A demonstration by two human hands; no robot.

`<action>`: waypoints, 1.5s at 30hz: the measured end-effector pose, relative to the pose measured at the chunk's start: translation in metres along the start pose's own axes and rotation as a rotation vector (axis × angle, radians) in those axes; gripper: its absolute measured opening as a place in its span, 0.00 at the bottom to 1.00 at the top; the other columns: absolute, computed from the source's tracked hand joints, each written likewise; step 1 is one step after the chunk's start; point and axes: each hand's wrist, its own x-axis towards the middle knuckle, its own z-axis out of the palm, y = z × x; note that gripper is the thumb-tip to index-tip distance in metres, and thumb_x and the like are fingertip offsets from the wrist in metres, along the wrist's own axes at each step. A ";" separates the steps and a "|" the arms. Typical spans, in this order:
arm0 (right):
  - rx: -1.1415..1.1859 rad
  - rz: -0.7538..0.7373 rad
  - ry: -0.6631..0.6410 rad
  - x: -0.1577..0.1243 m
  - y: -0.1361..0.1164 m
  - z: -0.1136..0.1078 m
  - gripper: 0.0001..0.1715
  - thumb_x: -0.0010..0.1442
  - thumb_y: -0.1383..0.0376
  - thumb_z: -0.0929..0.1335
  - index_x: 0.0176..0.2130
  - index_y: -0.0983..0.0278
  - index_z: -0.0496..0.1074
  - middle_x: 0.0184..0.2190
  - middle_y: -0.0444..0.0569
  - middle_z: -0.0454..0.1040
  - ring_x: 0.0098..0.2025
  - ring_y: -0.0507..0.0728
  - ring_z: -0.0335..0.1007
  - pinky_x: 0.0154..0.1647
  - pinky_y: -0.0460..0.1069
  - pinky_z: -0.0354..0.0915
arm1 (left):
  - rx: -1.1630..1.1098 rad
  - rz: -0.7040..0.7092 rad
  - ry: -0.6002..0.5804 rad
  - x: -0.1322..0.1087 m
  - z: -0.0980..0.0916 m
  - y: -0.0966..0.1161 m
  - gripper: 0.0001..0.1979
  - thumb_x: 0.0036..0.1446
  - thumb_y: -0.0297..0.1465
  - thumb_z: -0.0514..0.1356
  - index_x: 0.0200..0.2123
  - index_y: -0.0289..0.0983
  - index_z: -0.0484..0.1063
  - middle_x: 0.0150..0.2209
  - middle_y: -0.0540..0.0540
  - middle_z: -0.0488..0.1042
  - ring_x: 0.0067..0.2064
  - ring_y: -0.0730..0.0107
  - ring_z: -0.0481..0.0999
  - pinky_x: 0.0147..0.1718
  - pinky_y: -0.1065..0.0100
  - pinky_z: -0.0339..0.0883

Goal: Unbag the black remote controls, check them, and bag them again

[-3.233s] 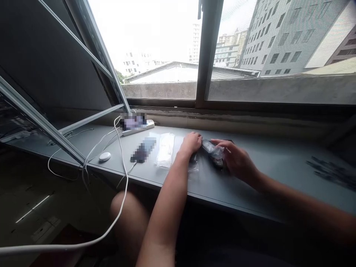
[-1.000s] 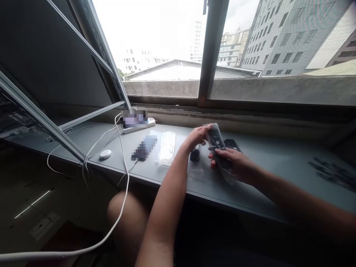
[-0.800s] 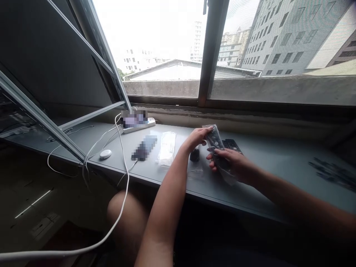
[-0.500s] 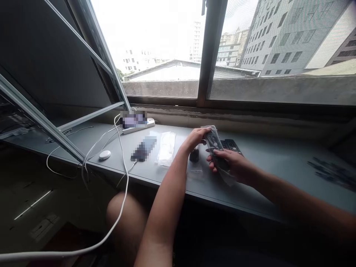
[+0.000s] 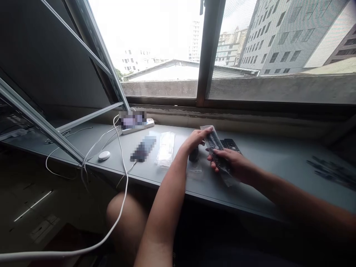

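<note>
A black remote control (image 5: 214, 141) in a clear plastic sleeve (image 5: 229, 181) is held tilted above the desk. My left hand (image 5: 197, 139) pinches the sleeve's far end between thumb and fingers. Lower down, my right hand (image 5: 229, 160) wraps round the remote with its thumb on top. Behind the right hand lie more black remotes (image 5: 233, 145) on the desk, partly covered. A small dark object (image 5: 194, 154) sits under my left wrist; its kind is unclear. Near the front edge lies a clear plastic piece (image 5: 194, 172).
White plastic sleeves (image 5: 166, 149) lie in a stack left of my arm, beside a blurred phone (image 5: 143, 149) on a cable. A round white case (image 5: 104, 155), a power strip (image 5: 138, 127) and a white cable (image 5: 126, 185) are further left. Several dark items (image 5: 330, 172) lie at the right. A metal frame (image 5: 91, 118) leans over the desk.
Both hands keep their hold on the sleeved remote, which has turned slightly. The sleeve's far end looks a little different under the left fingers. Otherwise only the view has shifted slightly.
</note>
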 end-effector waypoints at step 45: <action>0.035 0.031 -0.001 0.000 -0.006 -0.007 0.09 0.73 0.61 0.76 0.45 0.66 0.85 0.29 0.52 0.80 0.26 0.55 0.75 0.27 0.45 0.75 | 0.263 0.187 -0.118 -0.002 -0.001 -0.001 0.37 0.64 0.66 0.63 0.26 0.36 0.76 0.26 0.46 0.75 0.28 0.71 0.71 0.32 0.66 0.62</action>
